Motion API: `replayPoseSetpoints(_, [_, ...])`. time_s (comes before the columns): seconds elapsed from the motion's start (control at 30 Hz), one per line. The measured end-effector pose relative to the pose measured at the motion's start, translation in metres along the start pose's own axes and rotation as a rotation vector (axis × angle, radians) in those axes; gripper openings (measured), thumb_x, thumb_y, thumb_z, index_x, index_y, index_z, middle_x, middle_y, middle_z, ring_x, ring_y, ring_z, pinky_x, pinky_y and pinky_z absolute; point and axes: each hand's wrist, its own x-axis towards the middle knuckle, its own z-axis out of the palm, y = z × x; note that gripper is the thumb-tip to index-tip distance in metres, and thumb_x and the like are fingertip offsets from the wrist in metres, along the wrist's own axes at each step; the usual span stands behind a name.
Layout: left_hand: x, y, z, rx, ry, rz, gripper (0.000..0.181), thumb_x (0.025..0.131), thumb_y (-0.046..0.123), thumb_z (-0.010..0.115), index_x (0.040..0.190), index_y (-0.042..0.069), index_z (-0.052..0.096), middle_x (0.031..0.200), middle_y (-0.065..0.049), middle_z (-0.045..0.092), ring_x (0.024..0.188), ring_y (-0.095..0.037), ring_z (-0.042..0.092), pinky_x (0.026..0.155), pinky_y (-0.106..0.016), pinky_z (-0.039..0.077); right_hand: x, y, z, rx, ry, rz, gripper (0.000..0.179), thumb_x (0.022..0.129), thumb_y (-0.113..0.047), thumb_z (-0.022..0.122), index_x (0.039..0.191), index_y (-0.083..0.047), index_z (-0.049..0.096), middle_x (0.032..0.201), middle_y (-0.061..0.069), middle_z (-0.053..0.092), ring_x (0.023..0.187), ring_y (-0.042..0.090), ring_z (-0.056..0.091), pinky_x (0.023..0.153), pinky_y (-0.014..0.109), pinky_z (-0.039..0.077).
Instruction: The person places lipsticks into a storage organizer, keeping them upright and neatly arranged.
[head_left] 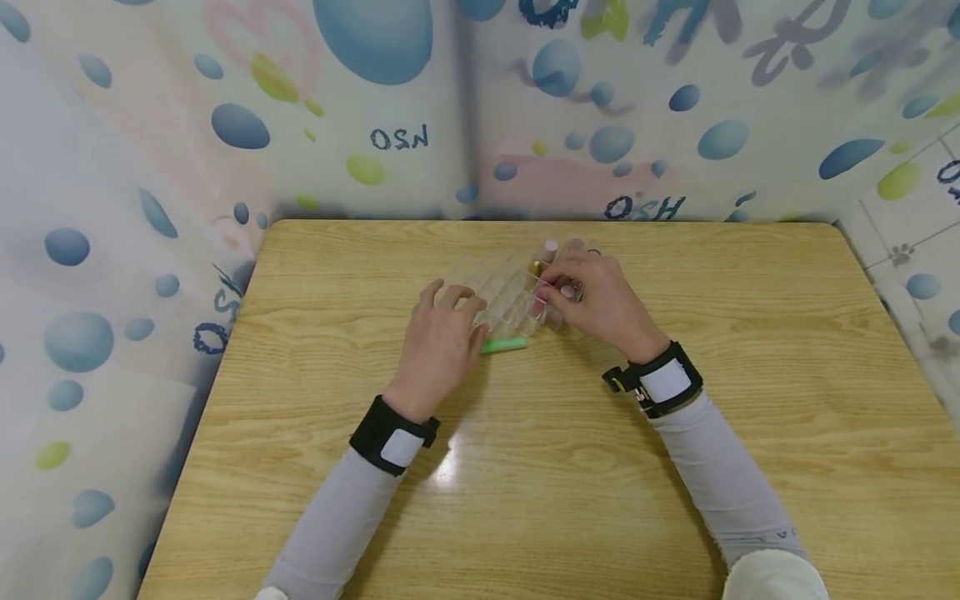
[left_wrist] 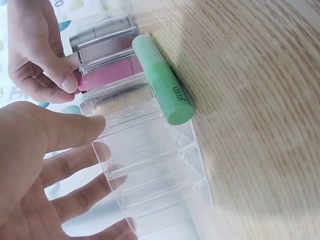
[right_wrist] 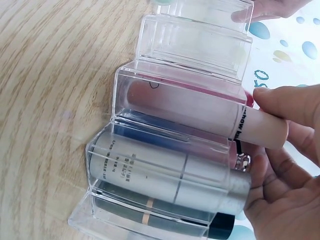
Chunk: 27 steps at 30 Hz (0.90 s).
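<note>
A clear stepped lipstick organizer stands on the table, its row of slots partly filled with cosmetic tubes. My left hand holds its left part, thumb on the near side and fingers seen through the plastic behind. At the right part, my right hand pinches the top of a pink lip gloss tube that sits in a slot. Beside it are a pale pink tube, a silver tube and a dark tube. A green OXYA tube lies against the organizer's front.
The wooden table has its back edge close behind the organizer. A wall covering printed with blue and green spots rises behind and at the left. A gold-topped tube shows by my right fingers.
</note>
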Motion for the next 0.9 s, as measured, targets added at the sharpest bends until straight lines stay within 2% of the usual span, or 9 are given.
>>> replayPoseSetpoints(0.4, [0.000, -0.001, -0.004, -0.022, -0.013, 0.007, 0.029, 0.095, 0.024, 0.072, 0.118, 0.006, 0.076, 0.122, -0.014, 0.072, 0.122, -0.028, 0.063, 0.122, -0.049, 0.033, 0.000, 0.000, 0.000, 0.017, -0.007, -0.005, 0.009, 0.092, -0.012, 0.075, 0.098, -0.006, 0.080, 0.088, 0.002, 0.066, 0.075, 0.014, 0.058, 0.065, 0.031, 0.048])
replayPoseSetpoints(0.67, [0.000, -0.003, -0.006, -0.077, 0.004, 0.003, 0.032, 0.093, 0.024, 0.075, 0.119, 0.006, 0.076, 0.124, -0.015, 0.071, 0.124, -0.031, 0.062, 0.120, -0.048, 0.035, 0.000, -0.004, -0.007, 0.036, 0.015, -0.033, 0.009, 0.091, -0.014, 0.078, 0.096, -0.007, 0.080, 0.092, 0.000, 0.070, 0.082, 0.013, 0.064, 0.069, 0.033, 0.053])
replayPoseSetpoints(0.77, [0.000, -0.002, -0.007, -0.110, 0.012, -0.009, 0.031, 0.093, 0.023, 0.074, 0.119, 0.006, 0.076, 0.126, -0.014, 0.071, 0.126, -0.036, 0.060, 0.116, -0.049, 0.040, 0.000, -0.006, -0.009, 0.043, 0.022, -0.057, 0.009, 0.091, -0.012, 0.077, 0.096, -0.006, 0.080, 0.094, 0.002, 0.070, 0.082, 0.013, 0.064, 0.068, 0.033, 0.054])
replayPoseSetpoints(0.9, [-0.001, 0.002, -0.009, -0.139, 0.027, -0.016, 0.030, 0.093, 0.023, 0.073, 0.119, 0.007, 0.077, 0.127, -0.013, 0.070, 0.123, -0.039, 0.058, 0.103, -0.053, 0.049, -0.002, -0.010, -0.012, 0.034, 0.015, -0.084, 0.009, 0.092, -0.010, 0.076, 0.097, -0.005, 0.080, 0.094, 0.005, 0.071, 0.077, 0.015, 0.062, 0.065, 0.032, 0.051])
